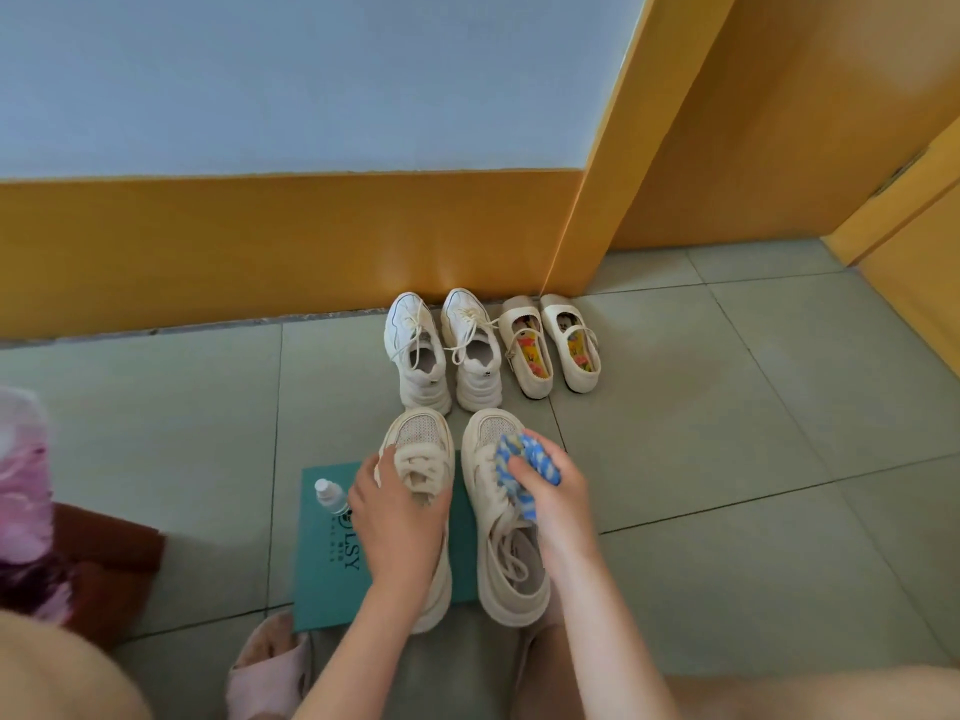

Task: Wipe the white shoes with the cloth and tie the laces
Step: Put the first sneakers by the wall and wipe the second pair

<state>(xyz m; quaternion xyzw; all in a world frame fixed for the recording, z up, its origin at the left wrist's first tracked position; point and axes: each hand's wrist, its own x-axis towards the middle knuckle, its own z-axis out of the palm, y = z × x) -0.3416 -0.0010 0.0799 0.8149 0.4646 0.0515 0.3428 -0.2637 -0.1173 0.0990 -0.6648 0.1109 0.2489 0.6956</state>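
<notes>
Lying nearest the camera, a pink slipper [270,662] sits on the grey tiled floor [727,459], just beside the near left corner of a flat teal board [327,563] printed with the letters LSY. The left shoe [421,439], cream with a mesh toe, stands on this board with its toe pointing away; the right shoe [511,579] of the same pair stands at the board's right edge, parallel and close to the first but apart from it. The left hand [400,517] grips the left shoe over the lacing, fingers curled down its outer side and thumb on the inner side. The right hand [556,491] holds a bunched blue and white cloth [519,470] and presses it onto the lacing of the right shoe, behind the toe. That shoe's laces lie loose and untied across its opening; the left shoe's knot is hidden under the hand. A small clear bottle [330,496] with a white cap stands upright on the far left part of the board, just beside the left hand. Pink patterned fabric [23,485] shows at the left border. Beyond the cream pair, a pair of white sneakers [415,350] with trailing laces stands heels towards the camera, and a pair of strap shoes [571,340] with floral insoles stands to their right, both near the orange wall [260,241]
</notes>
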